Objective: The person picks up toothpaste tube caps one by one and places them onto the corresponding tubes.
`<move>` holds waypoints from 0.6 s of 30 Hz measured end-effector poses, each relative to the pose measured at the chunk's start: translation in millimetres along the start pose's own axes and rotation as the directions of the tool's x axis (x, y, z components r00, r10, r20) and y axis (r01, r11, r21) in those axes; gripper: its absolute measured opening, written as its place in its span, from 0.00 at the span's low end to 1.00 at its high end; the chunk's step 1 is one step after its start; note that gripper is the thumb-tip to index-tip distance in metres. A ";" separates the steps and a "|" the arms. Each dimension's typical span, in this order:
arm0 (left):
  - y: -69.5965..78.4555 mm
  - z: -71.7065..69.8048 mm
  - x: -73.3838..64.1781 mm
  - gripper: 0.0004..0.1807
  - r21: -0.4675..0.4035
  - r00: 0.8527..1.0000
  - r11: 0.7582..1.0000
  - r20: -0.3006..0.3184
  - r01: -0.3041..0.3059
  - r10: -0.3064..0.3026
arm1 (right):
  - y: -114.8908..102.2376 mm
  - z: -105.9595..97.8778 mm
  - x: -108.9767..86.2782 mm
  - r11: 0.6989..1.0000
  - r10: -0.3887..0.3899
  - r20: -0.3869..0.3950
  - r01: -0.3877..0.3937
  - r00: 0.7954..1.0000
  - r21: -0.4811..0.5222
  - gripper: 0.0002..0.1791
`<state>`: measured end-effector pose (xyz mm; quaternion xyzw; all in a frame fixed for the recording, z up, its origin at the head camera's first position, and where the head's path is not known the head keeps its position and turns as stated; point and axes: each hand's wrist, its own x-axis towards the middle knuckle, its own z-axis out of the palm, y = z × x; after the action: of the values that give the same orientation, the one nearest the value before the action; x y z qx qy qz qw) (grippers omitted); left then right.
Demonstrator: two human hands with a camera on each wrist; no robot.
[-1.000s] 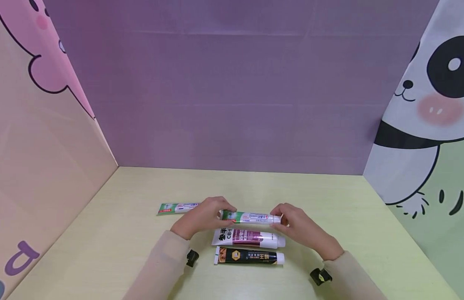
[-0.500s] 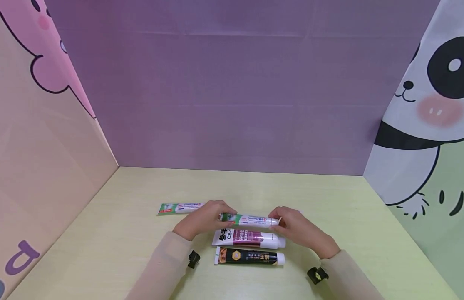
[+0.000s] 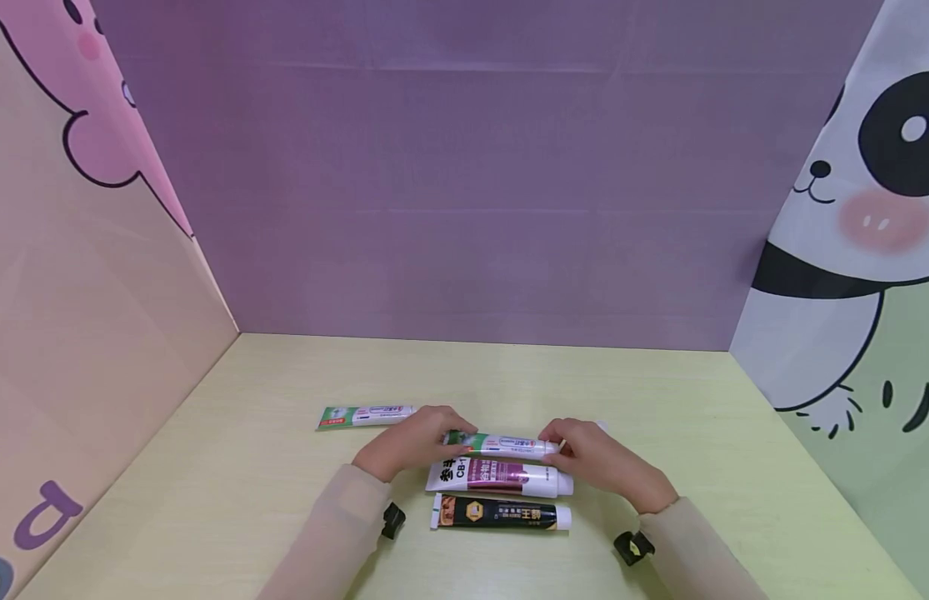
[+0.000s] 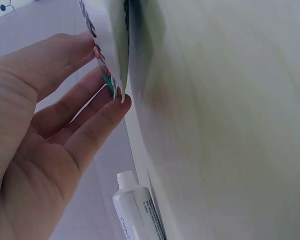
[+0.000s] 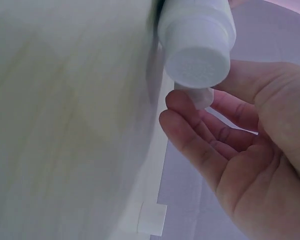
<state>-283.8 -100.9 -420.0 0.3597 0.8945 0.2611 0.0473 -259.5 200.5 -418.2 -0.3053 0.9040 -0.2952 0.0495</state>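
A slim green-and-white plastic squeeze tube point(image 3: 512, 447) lay crosswise between a person's two hands, its green tail towards nine o'clock and its narrow white end towards three. The left hand point(image 3: 415, 442), at nine o'clock from it, pinched the tail; the right hand point(image 3: 599, 452), at three o'clock, pinched the white end between thumb and fingers. Each grip was narrow, closed to the tube's own thickness.

Four tubes were visible in all. Two were green and white: the one held, and a second green-and-white tube point(image 3: 362, 417) on the counter point(image 3: 209, 475) between nine and ten o'clock, partly hidden by the left hand in the head view; the left wrist view showed its stepped white nozzle. One was a white tube with a maroon panel and white cap point(image 3: 501, 477), just beside the held tube at six o'clock; whether the two touched could not be told. One was a black tube with gold markings and a white cap point(image 3: 501, 512), farther down at six o'clock.

One small white object point(image 5: 152, 219) lay beyond the right hand, too hidden to identify. Two pale beige sleeves point(image 3: 329, 533) and two small black wrist pieces point(image 3: 392, 521) were visible. A purple backdrop point(image 3: 471, 192) stood at twelve o'clock, and one panda picture point(image 3: 902, 133) at two.
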 end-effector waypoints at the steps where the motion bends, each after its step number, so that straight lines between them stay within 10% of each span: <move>1: 0.4 0.0 0.2 0.16 0.001 1.000 1.000 0.001 -0.003 0.003 | 0.4 -0.1 -0.1 1.000 0.000 -0.001 0.000 1.000 -0.003 0.09; 18: 1.1 0.1 1.2 0.15 0.031 1.000 0.999 0.011 0.014 -0.014 | -2.4 -1.7 -2.4 0.999 0.052 0.007 -0.052 0.999 -0.016 0.11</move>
<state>-284.0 -99.4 -419.4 0.3555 0.9007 0.2449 0.0488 -256.8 201.2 -415.7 -0.2830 0.9138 -0.2855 0.0581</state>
